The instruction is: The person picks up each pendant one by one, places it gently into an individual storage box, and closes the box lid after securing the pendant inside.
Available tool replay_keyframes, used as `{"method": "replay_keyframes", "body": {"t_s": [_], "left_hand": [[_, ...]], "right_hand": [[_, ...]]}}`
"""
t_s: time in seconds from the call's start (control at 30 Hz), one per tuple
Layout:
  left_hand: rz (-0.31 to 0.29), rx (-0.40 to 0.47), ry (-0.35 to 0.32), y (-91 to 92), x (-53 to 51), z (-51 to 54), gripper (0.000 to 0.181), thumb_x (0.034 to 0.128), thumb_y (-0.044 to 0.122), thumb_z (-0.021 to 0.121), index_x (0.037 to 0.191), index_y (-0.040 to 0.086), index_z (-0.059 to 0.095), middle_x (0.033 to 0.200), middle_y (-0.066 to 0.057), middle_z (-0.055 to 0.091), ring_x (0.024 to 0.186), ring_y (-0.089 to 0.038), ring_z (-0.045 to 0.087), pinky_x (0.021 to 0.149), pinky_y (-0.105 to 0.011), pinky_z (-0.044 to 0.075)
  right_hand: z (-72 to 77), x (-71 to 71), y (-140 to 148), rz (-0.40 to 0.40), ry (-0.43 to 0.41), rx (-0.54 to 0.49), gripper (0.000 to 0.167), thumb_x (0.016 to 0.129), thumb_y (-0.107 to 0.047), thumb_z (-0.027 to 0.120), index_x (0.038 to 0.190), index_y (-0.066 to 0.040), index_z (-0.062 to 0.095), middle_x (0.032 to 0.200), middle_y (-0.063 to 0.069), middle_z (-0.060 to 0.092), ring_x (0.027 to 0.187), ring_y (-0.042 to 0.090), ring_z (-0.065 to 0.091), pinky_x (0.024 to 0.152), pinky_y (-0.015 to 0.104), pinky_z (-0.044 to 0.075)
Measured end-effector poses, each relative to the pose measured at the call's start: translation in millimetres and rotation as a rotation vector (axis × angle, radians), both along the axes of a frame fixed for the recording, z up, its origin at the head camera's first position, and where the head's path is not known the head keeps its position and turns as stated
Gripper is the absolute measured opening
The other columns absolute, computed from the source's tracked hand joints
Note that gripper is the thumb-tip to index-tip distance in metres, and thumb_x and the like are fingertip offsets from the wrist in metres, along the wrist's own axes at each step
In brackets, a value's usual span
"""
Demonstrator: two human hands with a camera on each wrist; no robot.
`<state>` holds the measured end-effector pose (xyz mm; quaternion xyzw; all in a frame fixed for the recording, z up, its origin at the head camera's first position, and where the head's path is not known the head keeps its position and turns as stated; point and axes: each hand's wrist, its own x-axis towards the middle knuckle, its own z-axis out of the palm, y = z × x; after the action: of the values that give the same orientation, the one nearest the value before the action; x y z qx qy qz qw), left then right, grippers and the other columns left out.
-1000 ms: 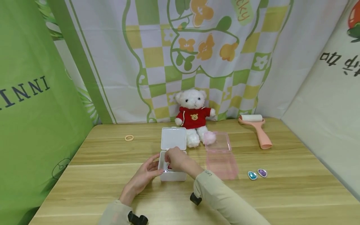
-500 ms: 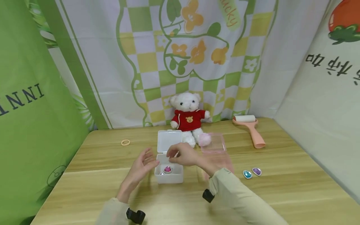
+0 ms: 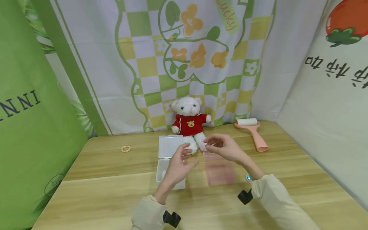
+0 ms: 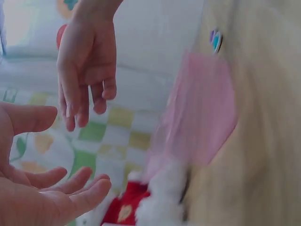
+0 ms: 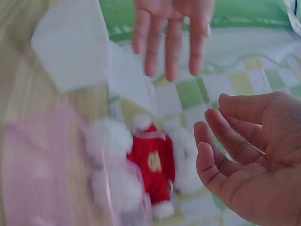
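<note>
Over the white lidded box (image 3: pixel 171 146), my left hand (image 3: pixel 177 167) hovers with fingers apart and nothing in them, hiding part of the box. The box's lid stands up at the back. My right hand (image 3: pixel 228 150) hangs above the translucent pink box (image 3: pixel 219 174), its fingers loosely bent and bare. That pink box has its lid raised too, partly covered by the right hand. In the right wrist view both hands face each other in the air, touching nothing. A teal gem (image 3: pixel 249 177) lies beside the right sleeve. The gems inside the white box are hidden.
A white teddy bear in a red hoodie (image 3: pixel 191 124) sits behind the boxes against the patterned curtain. A pink lint roller (image 3: pixel 256 134) lies at the back right. A small wooden ring (image 3: pixel 125 149) lies on the left of the table.
My right hand has come up out of the white box and gone right, over the pink box. My left hand has left the white box's side and moved right, in front of it.
</note>
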<state>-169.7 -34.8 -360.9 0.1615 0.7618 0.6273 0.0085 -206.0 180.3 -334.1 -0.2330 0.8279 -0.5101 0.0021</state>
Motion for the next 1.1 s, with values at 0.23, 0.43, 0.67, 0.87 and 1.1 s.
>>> {"method": "replay_keyframes", "body": {"t_s": [0.23,0.43,0.67,0.87,1.1], "left_hand": [[-0.004,-0.161,-0.038,42.6,10.5,-29.8,0.069,0.0809,0.014,0.074,0.138,-0.005,0.040,0.128,-0.029,0.051,0.113,-0.045,0.053,0.092,-0.052,0.048],[0.074,-0.274,-0.087,55.5,9.2,-50.5,0.076,0.0780,0.023,0.077,0.139,-0.006,0.041,0.131,-0.028,0.051,0.116,-0.041,0.051,0.096,-0.054,0.043],[0.059,-0.159,-0.175,53.9,7.1,-63.0,0.083,0.0752,0.022,0.080,0.141,-0.005,0.037,0.130,-0.027,0.050,0.108,-0.038,0.055,0.087,-0.048,0.050],[0.068,-0.110,-0.204,53.5,4.5,-72.0,0.082,0.0731,0.020,0.081,0.140,-0.002,0.041,0.131,-0.023,0.050,0.111,-0.036,0.054,0.089,-0.046,0.050],[0.059,-0.106,-0.186,55.5,1.4,-76.2,0.079,0.0735,0.018,0.080,0.140,-0.001,0.042,0.129,-0.022,0.053,0.109,-0.032,0.055,0.087,-0.041,0.050]], "right_hand": [[-18.7,15.8,55.5,-0.132,-0.051,-0.033,0.025,0.092,-0.007,0.063,0.111,0.008,0.061,0.100,0.021,0.066,0.083,0.020,0.065,0.068,0.030,0.055],[-43.4,26.2,97.5,-0.210,-0.057,0.029,0.026,0.093,-0.008,0.061,0.113,0.009,0.059,0.100,0.021,0.065,0.080,0.012,0.063,0.065,0.028,0.053],[-67.4,32.6,138.1,-0.298,-0.088,0.086,0.029,0.093,-0.009,0.062,0.113,0.011,0.059,0.101,0.022,0.065,0.081,0.008,0.063,0.067,0.028,0.055],[-89.5,37.9,162.5,-0.325,-0.152,0.049,0.033,0.093,-0.005,0.061,0.115,0.019,0.055,0.100,0.025,0.065,0.079,0.006,0.063,0.066,0.026,0.055],[-104.6,41.9,170.7,-0.353,-0.237,0.100,0.037,0.093,-0.010,0.062,0.117,0.017,0.054,0.101,0.021,0.066,0.078,0.006,0.061,0.066,0.026,0.054]]}}
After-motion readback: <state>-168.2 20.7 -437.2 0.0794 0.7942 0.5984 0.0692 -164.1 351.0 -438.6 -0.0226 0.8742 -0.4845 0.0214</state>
